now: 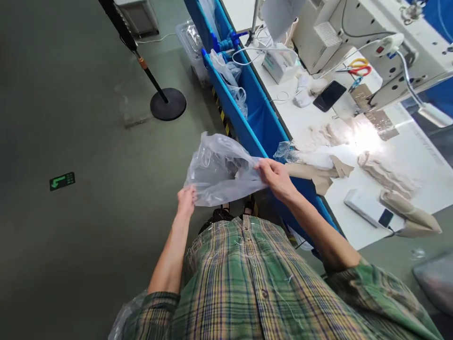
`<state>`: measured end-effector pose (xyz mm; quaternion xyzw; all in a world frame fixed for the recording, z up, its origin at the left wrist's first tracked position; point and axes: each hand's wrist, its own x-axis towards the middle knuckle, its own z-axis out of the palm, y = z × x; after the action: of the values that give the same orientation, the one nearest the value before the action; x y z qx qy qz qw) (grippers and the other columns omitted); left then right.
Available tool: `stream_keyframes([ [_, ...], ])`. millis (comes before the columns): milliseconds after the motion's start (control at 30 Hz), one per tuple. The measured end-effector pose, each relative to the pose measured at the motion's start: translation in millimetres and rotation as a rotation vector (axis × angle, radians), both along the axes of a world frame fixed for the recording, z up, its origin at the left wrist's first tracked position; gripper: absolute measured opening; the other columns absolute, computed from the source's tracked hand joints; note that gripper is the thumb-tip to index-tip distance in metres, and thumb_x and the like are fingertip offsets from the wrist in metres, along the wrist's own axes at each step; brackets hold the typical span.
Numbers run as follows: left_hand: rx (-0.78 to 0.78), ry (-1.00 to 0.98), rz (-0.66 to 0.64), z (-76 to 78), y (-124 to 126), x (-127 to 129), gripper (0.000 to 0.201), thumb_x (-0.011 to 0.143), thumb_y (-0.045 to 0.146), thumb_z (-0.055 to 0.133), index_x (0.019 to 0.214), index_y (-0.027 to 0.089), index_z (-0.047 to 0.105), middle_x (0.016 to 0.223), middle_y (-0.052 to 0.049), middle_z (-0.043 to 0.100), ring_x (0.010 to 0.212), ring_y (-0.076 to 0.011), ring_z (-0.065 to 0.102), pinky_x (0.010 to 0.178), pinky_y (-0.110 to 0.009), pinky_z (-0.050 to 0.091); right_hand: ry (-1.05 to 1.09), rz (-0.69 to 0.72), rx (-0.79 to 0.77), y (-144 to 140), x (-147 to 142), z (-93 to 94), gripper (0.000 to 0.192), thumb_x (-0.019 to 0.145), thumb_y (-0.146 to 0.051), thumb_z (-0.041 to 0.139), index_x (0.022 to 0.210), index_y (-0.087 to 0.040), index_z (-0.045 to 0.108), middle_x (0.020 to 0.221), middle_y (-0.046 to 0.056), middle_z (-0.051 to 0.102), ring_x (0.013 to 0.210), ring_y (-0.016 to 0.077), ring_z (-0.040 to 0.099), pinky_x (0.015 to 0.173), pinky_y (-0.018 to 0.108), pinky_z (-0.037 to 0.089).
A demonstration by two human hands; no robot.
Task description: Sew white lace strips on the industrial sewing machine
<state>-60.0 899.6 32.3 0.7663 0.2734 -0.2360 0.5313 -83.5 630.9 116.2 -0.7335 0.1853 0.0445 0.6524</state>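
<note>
A translucent plastic bag (pixel 222 146) is stretched between my two hands in front of my body, its mouth spread apart. My left hand (pixel 187 198) is closed on the bag's left edge. On the right edge, my right hand (pixel 278 177) pinches the plastic, close to the blue fabric trough along the table. Something small and dark shows inside the bag, too unclear to name. Beside my right hand, a beige fabric piece (pixel 304 172) hangs over the table edge.
The blue trough (pixel 260 111) holds crumpled clear plastic. On the white table (pixel 354 231) are a sewing machine (pixel 375 28), a phone (pixel 330 96), scissors (pixel 359 68), beige fabric and a white device (pixel 371 210). A black round stand base (pixel 168 104) stands on the floor.
</note>
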Motion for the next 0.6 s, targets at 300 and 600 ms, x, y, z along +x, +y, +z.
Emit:
stream_keyframes([
  [300, -0.487, 0.096, -0.113, 49.5, -67.8, -54.1, 0.085, 0.089, 0.073, 0.044, 0.144, 0.007, 0.049, 0.05, 0.007, 0.038, 0.041, -0.0065, 0.024, 0.039, -0.021, 0.018, -0.281, 0.303, -0.712, -21.1, -47.6, 5.5, 0.028, 0.091, -0.017, 0.05, 0.116, -0.021, 0.062, 0.119, 0.014, 0.056, 0.113, 0.026, 0.053, 0.098, 0.045, 0.044],
  [600, -0.66, -0.058, -0.019, 86.0, -56.6, -76.3, 0.082, 0.091, 0.063, 0.055, 0.154, 0.016, 0.031, 0.049, 0.006, 0.052, 0.038, -0.0092, 0.047, 0.042, -0.019, 0.039, 0.946, 0.579, -0.066, -11.1, -38.4, -103.6, 0.025, 0.093, -0.03, 0.064, 0.112, -0.014, 0.063, 0.11, 0.007, 0.064, 0.096, 0.0194, 0.064, 0.084, 0.039, 0.056],
])
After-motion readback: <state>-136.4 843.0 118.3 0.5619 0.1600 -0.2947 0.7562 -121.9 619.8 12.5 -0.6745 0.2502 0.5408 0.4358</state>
